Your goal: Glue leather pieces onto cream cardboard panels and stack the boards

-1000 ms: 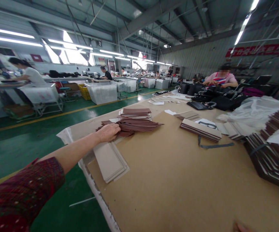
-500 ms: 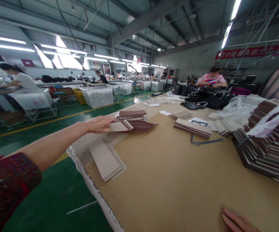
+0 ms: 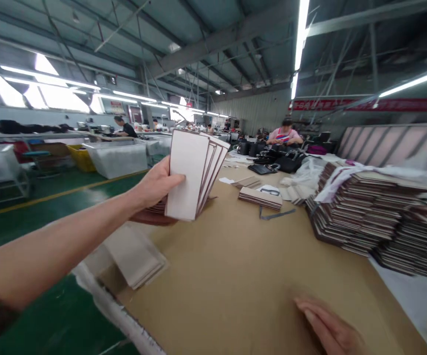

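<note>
My left hand [image 3: 157,185] grips a bundle of rectangular panels [image 3: 186,175], thumb across the front. The panels have cream faces and brown edges, and they stand upright in a loose fan above the table. Behind and below them, partly hidden, a brown pile of panels [image 3: 154,217] lies near the table's left side. Closer to me rests a small stack of beige panels [image 3: 134,256], slightly blurred. My right hand [image 3: 327,325] hovers low over the brown tabletop [image 3: 231,276] at lower right, its fingers stretched out close together, with nothing visible in them.
Tall stacks of brown-edged panels [image 3: 361,212] stand on the right. A smaller panel bundle [image 3: 260,198] lies mid-table beside a dark strap [image 3: 278,215]. Black bags [image 3: 287,160] and a seated person [image 3: 285,133] are at the far end. The table's left edge [image 3: 98,301] borders the green floor.
My left hand has lifted the bundle from the pile and turned it upright, cream faces toward me. My right hand has come further into view. The camera has turned right.
</note>
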Tool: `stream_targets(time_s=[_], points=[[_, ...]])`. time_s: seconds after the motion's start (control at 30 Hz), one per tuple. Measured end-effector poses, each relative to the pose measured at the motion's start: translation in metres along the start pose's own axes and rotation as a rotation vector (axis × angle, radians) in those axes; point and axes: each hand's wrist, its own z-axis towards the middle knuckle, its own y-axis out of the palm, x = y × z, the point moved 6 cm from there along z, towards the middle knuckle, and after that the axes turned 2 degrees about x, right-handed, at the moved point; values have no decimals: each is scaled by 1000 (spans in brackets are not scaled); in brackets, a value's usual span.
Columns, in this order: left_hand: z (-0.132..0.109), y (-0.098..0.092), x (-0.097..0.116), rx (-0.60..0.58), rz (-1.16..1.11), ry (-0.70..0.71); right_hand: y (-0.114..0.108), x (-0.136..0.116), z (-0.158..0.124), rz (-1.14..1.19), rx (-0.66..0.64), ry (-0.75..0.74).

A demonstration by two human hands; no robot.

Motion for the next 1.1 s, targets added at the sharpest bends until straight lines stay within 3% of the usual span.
stream_targets(time_s=[0.1, 0.2, 0.3, 0.4, 0.5, 0.6, 0.67, 0.73, 0.83, 0.9, 0.97, 1.03, 1.1], points=[[-35, 91, 8, -130, -504, -226, -23, -48, 10, 321, 21, 227], [-75, 169, 16, -183, -763, -415, -26, -89, 22, 659, 48, 283], [-114, 223, 20, -147, -887, -545, -4, -101, 24, 959, 12, 310], [-149, 252, 19, -118, -954, -664, 16, -85, 12, 1022, 121, 458], [-176, 263, 18, -248, -1096, -732, 23, -74, 1, 1087, 152, 547], [-199, 265, 12, -473, -1229, -806, 31, -75, -2, 1232, 32, 581], [-214, 268, 1, -558, -1253, -903, 42, -75, -4, 1280, -42, 626], [-223, 272, -13, -542, -1221, -994, 55, -72, -7, 1249, -90, 665], [-223, 272, -30, -388, -1150, -1070, 61, -60, -7, 1125, -96, 659], [-217, 266, -37, -250, -1120, -1117, 43, -45, 1, 945, -65, 614], [-207, 256, -41, -118, -1125, -1127, 5, -24, 14, 617, -76, 534], [-195, 245, -45, 14, -1152, -1091, -39, 0, 29, 181, -214, 418], [-186, 235, -53, 136, -1167, -1071, -80, 32, 40, 17, -282, 443]])
